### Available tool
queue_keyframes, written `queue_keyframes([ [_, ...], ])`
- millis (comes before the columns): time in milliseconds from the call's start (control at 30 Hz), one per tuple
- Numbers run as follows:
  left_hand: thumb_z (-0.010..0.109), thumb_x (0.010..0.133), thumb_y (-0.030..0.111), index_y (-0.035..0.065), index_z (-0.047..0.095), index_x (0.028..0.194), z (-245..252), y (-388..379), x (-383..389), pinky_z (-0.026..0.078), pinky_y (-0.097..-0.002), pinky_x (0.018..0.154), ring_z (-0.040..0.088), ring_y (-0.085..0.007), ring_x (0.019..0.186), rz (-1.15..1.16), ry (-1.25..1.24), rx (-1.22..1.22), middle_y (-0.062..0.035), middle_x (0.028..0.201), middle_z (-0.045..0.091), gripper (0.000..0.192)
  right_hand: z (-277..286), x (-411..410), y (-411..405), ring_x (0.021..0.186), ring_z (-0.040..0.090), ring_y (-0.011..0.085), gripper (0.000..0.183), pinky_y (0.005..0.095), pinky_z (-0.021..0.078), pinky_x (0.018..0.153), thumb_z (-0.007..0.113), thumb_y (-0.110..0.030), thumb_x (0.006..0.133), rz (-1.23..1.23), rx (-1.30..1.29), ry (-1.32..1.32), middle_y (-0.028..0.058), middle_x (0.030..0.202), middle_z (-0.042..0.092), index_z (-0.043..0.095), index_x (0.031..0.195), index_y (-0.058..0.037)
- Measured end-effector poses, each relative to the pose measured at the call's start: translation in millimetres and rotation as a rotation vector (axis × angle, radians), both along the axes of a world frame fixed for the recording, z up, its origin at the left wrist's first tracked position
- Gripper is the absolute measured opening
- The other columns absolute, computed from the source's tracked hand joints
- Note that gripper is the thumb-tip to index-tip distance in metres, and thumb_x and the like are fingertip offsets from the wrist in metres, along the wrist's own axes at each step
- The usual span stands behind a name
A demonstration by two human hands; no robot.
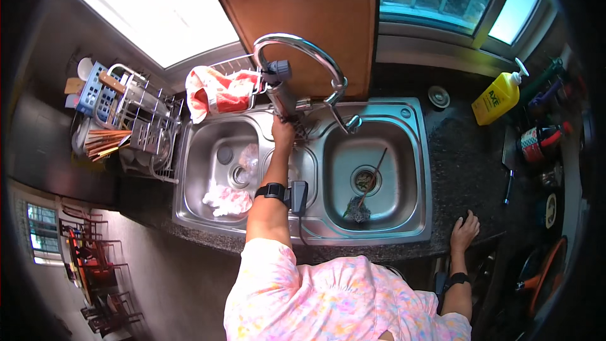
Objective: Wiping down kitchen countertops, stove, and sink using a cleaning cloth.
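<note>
My left hand (283,129) reaches up to the base of the chrome faucet (282,99); its fingers are partly hidden there, behind the sink's middle. My right hand (465,230) rests on the dark stone counter's front edge, right of the sink, with nothing visible in it. In the right basin (402,151) lie a steel-wool scrubber (358,210) and a thin brown stick (377,170) that crosses the drain. The left basin (201,147) holds a crumpled pink-and-white cloth or bag (228,201), a clear plastic bag (248,156) and a round dark stopper (225,155).
A dish rack (163,170) with chopsticks (106,142) stands left. Red-and-white cloth (222,92) hangs over a wire basket behind the sink. A large brown cutting board (307,19) leans at the window. A yellow soap bottle (497,98), a drain strainer (439,97) and a spatula (509,166) are right.
</note>
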State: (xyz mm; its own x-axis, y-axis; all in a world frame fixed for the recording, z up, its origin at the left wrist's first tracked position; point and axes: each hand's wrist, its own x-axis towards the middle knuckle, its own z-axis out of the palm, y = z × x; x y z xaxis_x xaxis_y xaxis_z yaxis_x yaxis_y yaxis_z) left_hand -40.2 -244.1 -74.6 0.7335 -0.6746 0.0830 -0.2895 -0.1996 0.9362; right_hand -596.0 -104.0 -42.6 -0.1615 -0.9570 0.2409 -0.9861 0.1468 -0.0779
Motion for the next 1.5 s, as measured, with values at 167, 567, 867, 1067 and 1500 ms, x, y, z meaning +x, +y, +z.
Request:
queue_keyframes([
  [167,0.041,0.065,-0.002,0.0013,0.052,0.088,33,-3,-13,0.044,-0.0304,0.06,0.056,-0.0209,0.067,-0.063,0.39,-0.044,-0.0098,0.075,0.058,0.025,2,1,-4,0.096,0.042,0.0299,0.03,0.0437,0.0304,0.087,0.043,-0.017,0.083,-0.031,0.032,-0.003,0.0135,0.099,0.044,0.043,0.11,-0.0028],
  [567,0.044,0.06,0.0,-0.0008,0.058,0.078,48,18,17,0.037,-0.026,0.049,0.044,-0.0088,0.053,-0.099,0.066,-0.16,0.0005,0.059,0.051,0.023,-3,-4,-4,0.095,0.042,0.0294,0.032,0.0433,0.0308,0.086,0.045,-0.018,0.082,0.006,0.016,0.029,0.0131,0.098,0.044,0.043,0.111,-0.0038],
  [867,0.049,0.066,0.012,0.0025,0.06,0.077,29,50,3,0.043,-0.0396,0.07,0.051,-0.0348,0.082,-0.072,-0.761,0.5,-0.0155,0.087,0.056,0.018,-1,-3,-2,0.094,0.042,0.0292,0.032,0.0427,0.031,0.085,0.044,-0.017,0.082,-0.01,0.018,0.037,0.0132,0.097,0.044,0.043,0.111,-0.0038],
  [1067,0.051,0.059,0.011,0.0026,0.061,0.065,37,33,-42,0.044,-0.0382,0.062,0.052,-0.0292,0.075,-0.174,-0.984,0.443,-0.0156,0.072,0.056,0.015,-2,-2,-4,0.095,0.043,0.0313,0.034,0.0418,0.0324,0.082,0.046,-0.017,0.079,-0.011,0.006,0.027,0.0136,0.098,0.046,0.043,0.11,-0.005],
  [1500,0.051,0.061,0.01,0.0028,0.061,0.067,17,16,-78,0.044,-0.0357,0.069,0.053,-0.028,0.08,-0.5,-1.086,0.154,-0.0156,0.077,0.059,0.014,-6,-6,-3,0.095,0.042,0.029,0.033,0.0434,0.0301,0.087,0.043,-0.018,0.082,-0.015,0.034,0.043,0.0135,0.098,0.044,0.043,0.112,-0.0046],
])
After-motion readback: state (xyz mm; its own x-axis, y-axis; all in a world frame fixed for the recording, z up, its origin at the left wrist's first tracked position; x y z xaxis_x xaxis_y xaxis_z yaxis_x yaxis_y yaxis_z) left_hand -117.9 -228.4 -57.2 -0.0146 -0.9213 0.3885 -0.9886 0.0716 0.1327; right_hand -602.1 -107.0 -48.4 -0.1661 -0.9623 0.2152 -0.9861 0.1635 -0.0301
